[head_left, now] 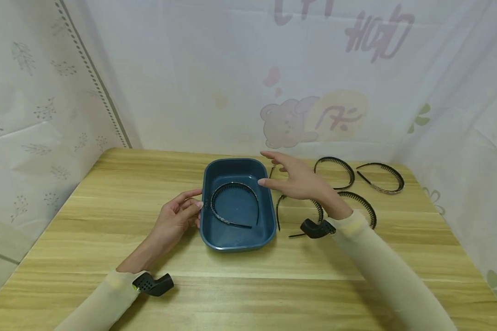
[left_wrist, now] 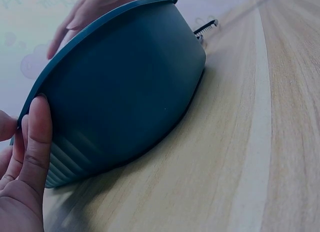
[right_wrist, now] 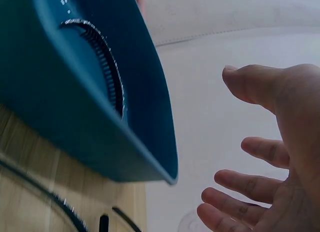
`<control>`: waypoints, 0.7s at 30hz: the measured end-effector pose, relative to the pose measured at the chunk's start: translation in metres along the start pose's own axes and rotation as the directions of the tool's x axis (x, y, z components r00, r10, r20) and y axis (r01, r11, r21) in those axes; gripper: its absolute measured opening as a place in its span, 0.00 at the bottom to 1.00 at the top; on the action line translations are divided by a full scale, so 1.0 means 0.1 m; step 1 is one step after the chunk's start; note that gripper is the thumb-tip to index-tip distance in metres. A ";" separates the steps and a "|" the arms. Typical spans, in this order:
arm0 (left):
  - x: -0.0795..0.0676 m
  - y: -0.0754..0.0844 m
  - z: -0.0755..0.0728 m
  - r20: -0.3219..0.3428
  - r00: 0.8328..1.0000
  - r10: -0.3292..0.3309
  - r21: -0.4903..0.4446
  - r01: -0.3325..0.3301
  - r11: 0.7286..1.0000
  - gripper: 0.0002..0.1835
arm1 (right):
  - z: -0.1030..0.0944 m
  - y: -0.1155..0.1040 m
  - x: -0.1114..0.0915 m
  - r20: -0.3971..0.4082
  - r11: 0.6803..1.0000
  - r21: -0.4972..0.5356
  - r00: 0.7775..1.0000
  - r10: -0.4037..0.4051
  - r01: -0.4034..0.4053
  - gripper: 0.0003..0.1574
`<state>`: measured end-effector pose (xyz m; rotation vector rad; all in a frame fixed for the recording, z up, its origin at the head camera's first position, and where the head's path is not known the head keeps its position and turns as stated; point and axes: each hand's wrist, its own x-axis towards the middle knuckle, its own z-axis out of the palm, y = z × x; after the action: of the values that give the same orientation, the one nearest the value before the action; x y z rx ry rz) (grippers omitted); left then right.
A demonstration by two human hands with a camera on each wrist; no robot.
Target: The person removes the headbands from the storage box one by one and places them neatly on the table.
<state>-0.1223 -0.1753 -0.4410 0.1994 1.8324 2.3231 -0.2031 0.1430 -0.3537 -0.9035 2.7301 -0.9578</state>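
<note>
A dark blue plastic bin stands on the table, with one black toothed headband lying inside; part of its band glitters. My left hand pinches the bin's left rim between thumb and fingers, as the left wrist view also shows at the bin wall. Over the bin's right edge, my right hand hovers with fingers spread and nothing in it. The right wrist view shows that hand apart from the bin, thumb and fingers extended.
Right of the bin lie several more black headbands, among them one at the far right, one at the back and one partly under my right wrist. Another, behind my right hand, is mostly hidden. A printed cloth hangs behind the wooden table.
</note>
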 end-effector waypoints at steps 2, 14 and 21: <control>0.00 0.00 0.01 -0.011 1.000 -0.007 0.007 0.007 1.000 0.29 | 0.02 -0.05 0.05 0.008 1.000 -0.002 1.000 -0.014 0.014 0.46; 0.01 0.00 0.01 0.010 1.000 0.005 -0.010 -0.005 1.000 0.29 | 0.17 -0.25 0.33 0.073 0.999 -0.022 0.997 -0.038 0.040 0.49; 0.00 0.01 0.00 0.004 1.000 -0.005 -0.001 0.005 1.000 0.29 | 0.28 -0.32 0.50 0.139 0.998 0.013 0.989 -0.058 0.057 0.49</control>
<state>-0.1220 -0.1753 -0.4400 0.1998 1.8278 2.3186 -0.2199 0.0792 -0.3520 -1.0129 2.5948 -0.8796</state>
